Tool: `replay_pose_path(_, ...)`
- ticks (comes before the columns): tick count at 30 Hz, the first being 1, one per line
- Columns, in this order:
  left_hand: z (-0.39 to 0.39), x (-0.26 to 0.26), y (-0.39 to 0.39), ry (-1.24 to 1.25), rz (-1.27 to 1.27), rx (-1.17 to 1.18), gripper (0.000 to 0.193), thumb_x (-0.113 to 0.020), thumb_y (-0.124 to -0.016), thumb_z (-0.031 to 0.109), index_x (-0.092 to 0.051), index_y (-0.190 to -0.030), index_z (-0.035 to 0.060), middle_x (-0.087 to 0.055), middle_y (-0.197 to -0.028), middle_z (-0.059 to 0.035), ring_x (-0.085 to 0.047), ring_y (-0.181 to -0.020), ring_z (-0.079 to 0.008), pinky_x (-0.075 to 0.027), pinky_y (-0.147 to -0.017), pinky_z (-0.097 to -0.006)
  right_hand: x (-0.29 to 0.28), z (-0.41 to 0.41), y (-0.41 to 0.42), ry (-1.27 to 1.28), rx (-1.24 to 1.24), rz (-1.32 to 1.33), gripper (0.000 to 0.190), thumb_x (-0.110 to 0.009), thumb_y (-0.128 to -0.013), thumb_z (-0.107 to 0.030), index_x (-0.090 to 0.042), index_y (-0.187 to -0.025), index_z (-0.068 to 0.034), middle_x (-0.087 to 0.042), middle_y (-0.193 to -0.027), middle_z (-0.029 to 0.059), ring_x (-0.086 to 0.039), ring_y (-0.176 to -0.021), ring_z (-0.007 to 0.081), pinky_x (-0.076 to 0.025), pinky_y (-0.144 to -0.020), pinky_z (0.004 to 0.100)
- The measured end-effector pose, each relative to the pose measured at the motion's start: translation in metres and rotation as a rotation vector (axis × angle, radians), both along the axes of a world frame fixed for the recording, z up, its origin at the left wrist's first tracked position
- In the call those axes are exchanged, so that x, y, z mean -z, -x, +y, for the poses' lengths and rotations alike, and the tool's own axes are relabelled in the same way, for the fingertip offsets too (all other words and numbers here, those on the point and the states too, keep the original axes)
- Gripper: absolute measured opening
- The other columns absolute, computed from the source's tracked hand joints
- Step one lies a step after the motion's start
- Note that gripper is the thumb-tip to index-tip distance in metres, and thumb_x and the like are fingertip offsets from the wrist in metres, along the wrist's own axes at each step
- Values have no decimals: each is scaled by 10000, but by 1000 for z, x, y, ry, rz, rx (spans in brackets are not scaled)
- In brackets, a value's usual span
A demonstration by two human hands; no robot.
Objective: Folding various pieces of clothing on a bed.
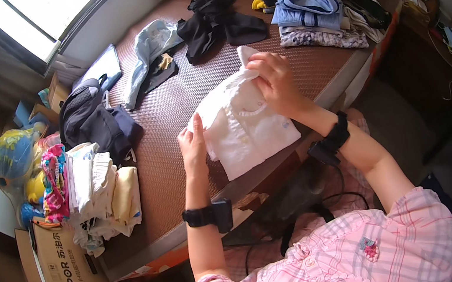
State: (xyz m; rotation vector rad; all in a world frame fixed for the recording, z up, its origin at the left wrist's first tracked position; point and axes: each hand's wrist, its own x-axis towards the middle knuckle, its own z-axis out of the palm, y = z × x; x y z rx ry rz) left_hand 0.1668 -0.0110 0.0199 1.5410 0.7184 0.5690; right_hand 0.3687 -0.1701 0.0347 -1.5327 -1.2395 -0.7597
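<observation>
A white buttoned garment (246, 130), partly folded, lies in front of me near the front edge of a bed covered with a brown woven mat (166, 160). My left hand (193, 146) grips its left edge, thumb on top. At the upper right, my right hand (271, 77) pinches the cloth, and a white corner sticks up beyond the fingers. Both wrists wear black straps with small boxes. Small embroidered marks show on the garment's front, and its underside is hidden.
Folded clothes (306, 6) are stacked at the back right. Another clothes stack (99, 184) stands at left, beside a dark backpack (89, 114) and a cardboard box (72, 265). Loose black clothing (220, 25) and a light blue garment (152, 46) lie toward the back.
</observation>
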Motion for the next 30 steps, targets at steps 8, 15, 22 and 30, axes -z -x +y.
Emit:
replay_pose_path(8,17,-21,-25,216,-122,157,674,-507,-951,550,-565,-1248,-52,-594,-1237,-157,-567,-1111,-216,-445,-931,-335,-9,-17,-6,-138,-189,-35,261,-614,-818,20,-557,-1066,-37,-572,-1158,179,-549,-1032,368,-448,-879,440)
replay_pose_path(15,7,-45,-16,-59,-412,352,349,-582,-942,197,-563,-1199,-38,-624,-1149,-127,-608,-1055,-226,-478,-920,-352,-13,-26,-4,-130,-175,-54,238,-591,-821,9,-542,-1047,-47,-540,-1233,193,-527,-1113,369,-394,-957,454)
replay_pose_path(22,-24,-86,7,624,-627,501,362,-600,-869,95,-562,-1205,-35,-657,-1070,-143,-636,-1028,-278,-476,-945,-432,-33,-45,0,-9,-54,-77,245,-621,-784,-35,-543,-1011,-81,-523,-1304,146,-480,-1235,314,-199,-1108,496)
replay_pose_path(30,-27,-81,7,431,-691,281,364,-661,-811,30,-595,-1163,-36,-663,-1096,-151,-636,-1045,-266,-485,-936,-393,-60,-59,4,182,-72,-130,274,-681,-741,-29,-518,-945,-114,-613,-1261,78,-445,-1332,274,-127,-1162,503)
